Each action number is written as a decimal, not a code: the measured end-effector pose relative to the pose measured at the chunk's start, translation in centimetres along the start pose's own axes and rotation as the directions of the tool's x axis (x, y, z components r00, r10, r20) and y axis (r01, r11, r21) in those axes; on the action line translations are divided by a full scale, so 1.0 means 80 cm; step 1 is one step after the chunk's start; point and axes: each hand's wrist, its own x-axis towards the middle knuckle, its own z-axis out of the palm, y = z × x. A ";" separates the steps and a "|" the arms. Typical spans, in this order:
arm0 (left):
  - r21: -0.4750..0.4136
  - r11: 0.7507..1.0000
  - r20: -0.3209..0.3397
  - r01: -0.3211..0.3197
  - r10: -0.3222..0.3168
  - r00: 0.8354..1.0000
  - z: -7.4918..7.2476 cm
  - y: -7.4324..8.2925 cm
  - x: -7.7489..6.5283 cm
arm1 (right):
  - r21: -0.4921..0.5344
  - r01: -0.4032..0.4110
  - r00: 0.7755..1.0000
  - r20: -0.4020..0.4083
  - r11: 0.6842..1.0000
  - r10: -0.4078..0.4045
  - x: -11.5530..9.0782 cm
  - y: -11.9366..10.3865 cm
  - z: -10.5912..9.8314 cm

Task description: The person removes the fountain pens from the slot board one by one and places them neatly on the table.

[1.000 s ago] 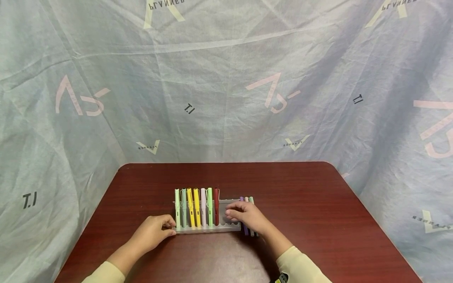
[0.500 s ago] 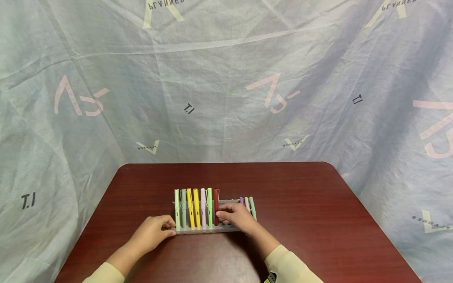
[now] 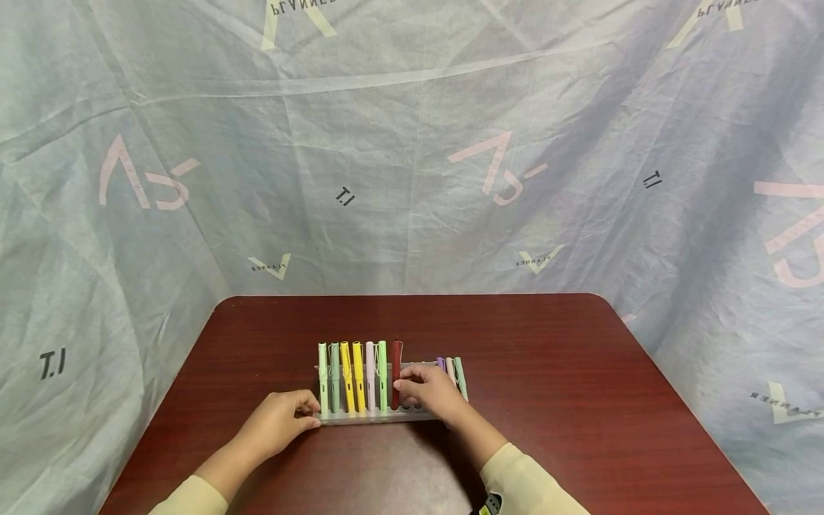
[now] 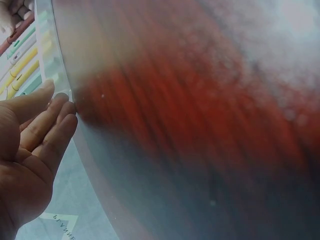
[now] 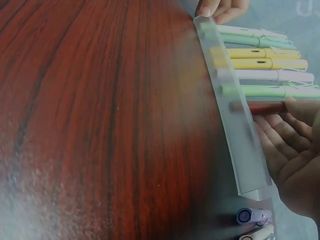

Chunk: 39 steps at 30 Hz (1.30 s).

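A clear pen rack [image 3: 360, 420] stands on the table, holding a row of upright pens: pale green, teal, two yellow, pale pink, green and dark red. My left hand [image 3: 283, 420] holds the rack's left end, thumb at the front corner, as the left wrist view also shows. With thumb and fingers, my right hand [image 3: 438, 392] pinches the dark red pen [image 3: 395, 365], the rightmost in the row. In the right wrist view this red pen [image 5: 265, 107] runs from behind the rack's front lip to my thumb. Part of its barrel is hidden by the fingers.
Beyond the rack's right end are a purple pen [image 3: 440, 363], a pale pink pen [image 3: 450, 368] and a green pen [image 3: 460, 375], partly behind my right hand. The dark red wood table [image 3: 547, 372] extends around the rack. A grey printed curtain [image 3: 386, 214] hangs behind it.
My right hand has moved left from the rack's right part and taken hold of the dark red pen, which has shifted slightly right and up. My left hand stays at the rack's end.
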 end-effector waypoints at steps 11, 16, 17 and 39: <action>0.005 1.000 -0.005 -0.006 0.006 1.000 0.000 0.000 0.001 | 0.101 0.030 0.999 -0.047 0.994 -0.025 -0.005 -0.005 -0.005; -0.004 1.000 0.001 -0.004 0.004 1.000 0.000 0.000 0.000 | 0.187 0.027 0.999 -0.031 0.982 -0.021 -0.009 -0.006 -0.013; -0.006 1.000 0.003 -0.003 0.003 1.000 0.000 0.000 0.000 | 0.180 0.031 0.999 -0.033 0.983 -0.026 -0.010 -0.005 -0.015; -0.009 1.000 -0.012 0.001 -0.001 1.000 -0.001 0.004 -0.001 | 0.130 0.022 0.996 -0.083 0.991 -0.011 -0.029 0.018 -0.069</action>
